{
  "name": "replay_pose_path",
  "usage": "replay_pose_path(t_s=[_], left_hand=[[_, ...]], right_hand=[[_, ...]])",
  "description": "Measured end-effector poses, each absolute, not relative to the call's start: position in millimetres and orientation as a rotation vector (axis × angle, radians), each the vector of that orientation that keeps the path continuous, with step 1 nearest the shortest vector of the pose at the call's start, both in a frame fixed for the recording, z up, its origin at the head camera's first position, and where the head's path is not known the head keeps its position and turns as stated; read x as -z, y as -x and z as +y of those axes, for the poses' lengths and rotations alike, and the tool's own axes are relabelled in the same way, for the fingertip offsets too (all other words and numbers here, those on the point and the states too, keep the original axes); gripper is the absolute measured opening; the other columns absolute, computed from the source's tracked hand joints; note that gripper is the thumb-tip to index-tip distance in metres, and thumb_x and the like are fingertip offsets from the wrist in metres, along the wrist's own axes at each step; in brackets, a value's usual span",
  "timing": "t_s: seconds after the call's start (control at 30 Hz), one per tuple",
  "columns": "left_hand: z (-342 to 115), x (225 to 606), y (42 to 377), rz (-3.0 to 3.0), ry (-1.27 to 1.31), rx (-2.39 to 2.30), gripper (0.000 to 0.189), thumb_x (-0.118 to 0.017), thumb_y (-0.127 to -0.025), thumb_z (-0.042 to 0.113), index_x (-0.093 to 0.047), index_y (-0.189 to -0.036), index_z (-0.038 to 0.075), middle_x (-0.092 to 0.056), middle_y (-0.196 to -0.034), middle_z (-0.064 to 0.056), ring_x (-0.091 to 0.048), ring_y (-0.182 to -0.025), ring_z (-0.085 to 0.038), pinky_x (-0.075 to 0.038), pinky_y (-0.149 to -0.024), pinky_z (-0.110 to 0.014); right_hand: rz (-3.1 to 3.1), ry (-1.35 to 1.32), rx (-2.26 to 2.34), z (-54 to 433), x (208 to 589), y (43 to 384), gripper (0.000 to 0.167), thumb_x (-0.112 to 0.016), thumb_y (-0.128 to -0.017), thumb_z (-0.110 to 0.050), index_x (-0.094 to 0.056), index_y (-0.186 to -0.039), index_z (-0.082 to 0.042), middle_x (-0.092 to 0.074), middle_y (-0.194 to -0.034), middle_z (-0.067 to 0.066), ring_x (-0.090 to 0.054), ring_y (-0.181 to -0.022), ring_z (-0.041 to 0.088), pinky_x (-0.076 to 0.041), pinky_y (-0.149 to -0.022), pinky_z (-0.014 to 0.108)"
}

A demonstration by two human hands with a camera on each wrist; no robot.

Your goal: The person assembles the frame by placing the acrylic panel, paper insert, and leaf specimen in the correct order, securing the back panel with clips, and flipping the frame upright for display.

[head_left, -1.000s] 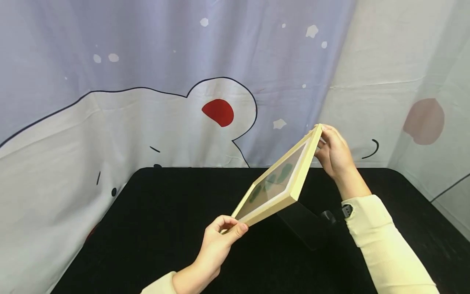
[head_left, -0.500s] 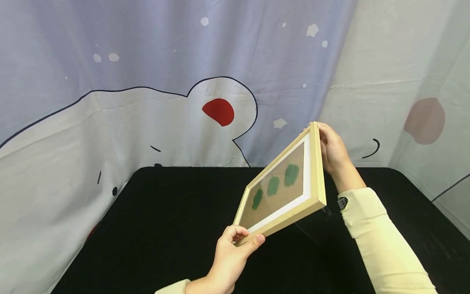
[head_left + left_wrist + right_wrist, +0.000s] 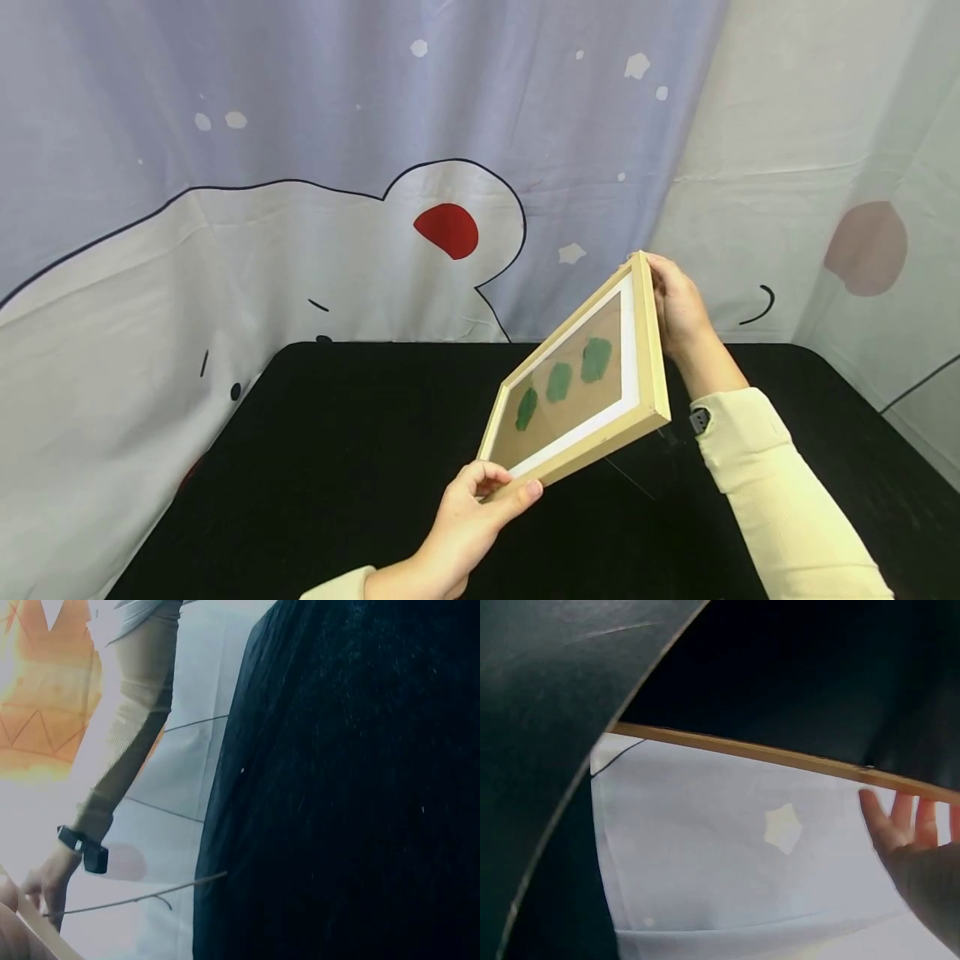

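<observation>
A picture frame (image 3: 592, 433) with a pale wooden border, a white mat and three green leaf shapes on brown is held tilted above the black table. My left hand (image 3: 457, 525) pinches its lower left corner, thumb along the near edge and fingers over the front. At the upper right corner my right hand (image 3: 677, 312) grips the frame's edge; part of its fingers is hidden behind the border. In the right wrist view, the right hand's fingers (image 3: 925, 821) are at the wooden edge (image 3: 780, 755), beside the frame's dark back (image 3: 795, 682).
A black cloth covers the table (image 3: 360, 433). Behind it hangs a pale curtain (image 3: 315, 250) printed with a bear outline and stars. A dark flat panel (image 3: 562, 697) fills the left of the right wrist view. A small dark device (image 3: 700, 419) sits on the right wrist.
The frame has turned so its front faces me more, its near corner swinging right. My left hand has moved right and slightly down. Little differs over the last half second.
</observation>
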State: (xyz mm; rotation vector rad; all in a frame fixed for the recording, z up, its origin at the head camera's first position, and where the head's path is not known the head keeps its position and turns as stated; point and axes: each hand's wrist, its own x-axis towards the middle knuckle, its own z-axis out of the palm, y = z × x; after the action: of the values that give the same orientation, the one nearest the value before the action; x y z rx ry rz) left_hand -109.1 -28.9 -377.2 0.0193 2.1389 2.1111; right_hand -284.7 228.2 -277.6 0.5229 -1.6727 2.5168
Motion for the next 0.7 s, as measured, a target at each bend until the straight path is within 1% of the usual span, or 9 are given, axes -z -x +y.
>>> replay_pose_path(t_s=[0.07, 0.17, 0.23, 0.3, 0.4, 0.47, 0.6, 0.7], left_hand=[[-32.4, 374.6, 110.4, 2.144, -0.028, -2.077, 0.037, -0.077, -0.081, 0.031, -0.059, -0.098, 0.003, -0.054, -0.097, -0.005, -0.049, -0.093, -0.018, -0.041, -0.079, -0.033], [-37.6, 371.1, 114.1, 2.162, -0.021, -2.038, 0.038, -0.074, -0.082, 0.035, -0.061, -0.100, 0.004, -0.056, -0.095, -0.004, -0.051, -0.092, -0.018, -0.040, -0.080, -0.032], [-40.7, 368.5, 117.7, 2.177, -0.007, -2.016, 0.039, -0.072, -0.084, 0.038, -0.061, -0.102, 0.005, -0.058, -0.094, -0.004, -0.052, -0.091, -0.017, -0.040, -0.079, -0.032], [-43.7, 365.3, 123.4, 2.195, 0.008, -2.002, 0.041, -0.070, -0.085, 0.041, -0.061, -0.103, 0.006, -0.060, -0.095, -0.003, -0.053, -0.091, -0.017, -0.041, -0.079, -0.032], [-49.0, 361.6, 137.0, 2.238, 0.017, -1.993, 0.043, -0.067, -0.087, 0.045, -0.062, -0.105, 0.006, -0.060, -0.097, -0.003, -0.053, -0.093, -0.018, -0.042, -0.082, -0.034], [-51.9, 360.2, 150.0, 2.283, 0.017, -1.994, 0.043, -0.066, -0.088, 0.045, -0.063, -0.105, 0.006, -0.061, -0.099, -0.004, -0.053, -0.097, -0.019, -0.041, -0.086, -0.037], [-54.6, 358.8, 178.9, 2.327, 0.014, -1.982, 0.043, -0.063, -0.090, 0.047, -0.065, -0.104, 0.007, -0.062, -0.101, -0.005, -0.054, -0.102, -0.021, -0.037, -0.096, -0.047], [-53.0, 358.9, 199.0, 2.310, -0.018, -1.966, 0.043, -0.061, -0.091, 0.049, -0.065, -0.103, 0.008, -0.061, -0.104, -0.005, -0.054, -0.106, -0.023, -0.033, -0.099, -0.052]], right_hand=[[-1.705, -0.503, -2.490, 229.8, 276.0, 281.5, 0.031, -0.035, -0.104, -0.021, -0.064, -0.099, -0.014, -0.067, -0.090, -0.003, -0.061, -0.080, 0.007, -0.049, -0.072, 0.018], [-1.768, -0.453, -2.421, 231.4, 272.5, 274.6, 0.022, -0.039, -0.104, -0.024, -0.057, -0.109, -0.012, -0.061, -0.102, -0.001, -0.059, -0.092, 0.008, -0.049, -0.078, 0.018], [-1.790, -0.386, -2.388, 232.2, 269.2, 267.9, 0.021, -0.042, -0.103, -0.026, -0.050, -0.114, -0.011, -0.054, -0.110, 0.001, -0.055, -0.099, 0.010, -0.049, -0.080, 0.019], [-1.814, -0.312, -2.338, 233.3, 265.6, 258.8, 0.024, -0.045, -0.102, -0.029, -0.045, -0.118, -0.012, -0.047, -0.116, 0.003, -0.052, -0.106, 0.012, -0.049, -0.082, 0.020], [-1.788, -0.237, -2.298, 234.9, 261.6, 242.3, 0.027, -0.049, -0.100, -0.030, -0.044, -0.121, -0.013, -0.044, -0.119, 0.004, -0.052, -0.108, 0.015, -0.049, -0.083, 0.021], [-1.768, -0.231, -2.270, 235.9, 260.1, 228.4, 0.028, -0.050, -0.100, -0.029, -0.044, -0.122, -0.013, -0.045, -0.121, 0.005, -0.052, -0.109, 0.016, -0.050, -0.084, 0.021], [-1.723, -0.296, -2.233, 233.1, 260.0, 198.9, 0.031, -0.051, -0.100, -0.025, -0.043, -0.125, -0.010, -0.045, -0.124, 0.006, -0.052, -0.111, 0.018, -0.051, -0.084, 0.022], [-1.698, -0.367, -2.192, 229.2, 262.3, 178.6, 0.030, -0.050, -0.100, -0.021, -0.044, -0.127, -0.007, -0.045, -0.126, 0.007, -0.053, -0.112, 0.018, -0.051, -0.086, 0.022]])
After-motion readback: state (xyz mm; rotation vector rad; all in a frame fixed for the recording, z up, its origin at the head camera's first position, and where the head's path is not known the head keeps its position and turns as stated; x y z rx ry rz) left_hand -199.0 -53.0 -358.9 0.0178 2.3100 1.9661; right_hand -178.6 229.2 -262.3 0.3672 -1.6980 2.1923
